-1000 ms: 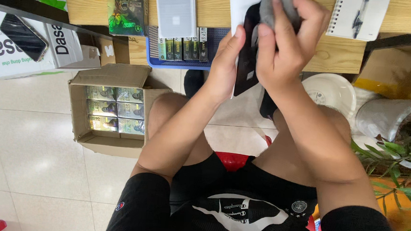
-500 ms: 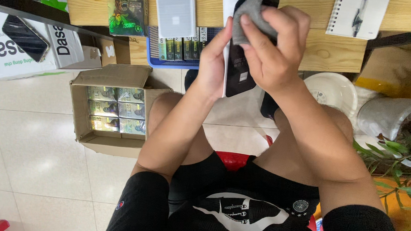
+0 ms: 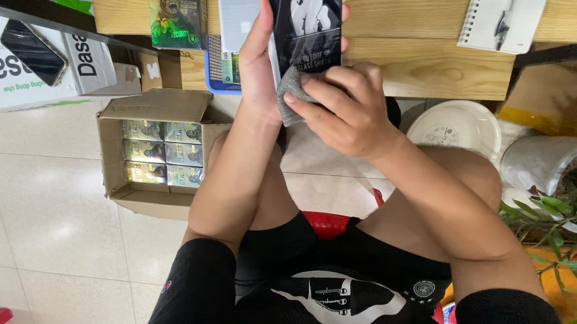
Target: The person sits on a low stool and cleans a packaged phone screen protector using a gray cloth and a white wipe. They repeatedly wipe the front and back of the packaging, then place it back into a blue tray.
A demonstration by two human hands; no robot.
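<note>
At twelve o'clock, over the wooden desk [image 3: 435,54], the left hand [image 3: 257,67] is closed on the long edges of a flat black slab [image 3: 307,23], probably a glass sheet or phone, holding it upright. The right hand [image 3: 345,109] is curled round a grey cloth [image 3: 291,95], pressing it on the slab's lower end. The slab looks thin, stiff, slick and breakable, best held by its edges. At nine o'clock sits a cardboard box [image 3: 112,151].

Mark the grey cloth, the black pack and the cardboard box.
grey cloth [image 3: 293,97], head view, on its lower fold below the fingertips.
black pack [image 3: 308,23], head view, middle of its glossy front.
cardboard box [image 3: 165,105], head view, on its open top flap.
</note>
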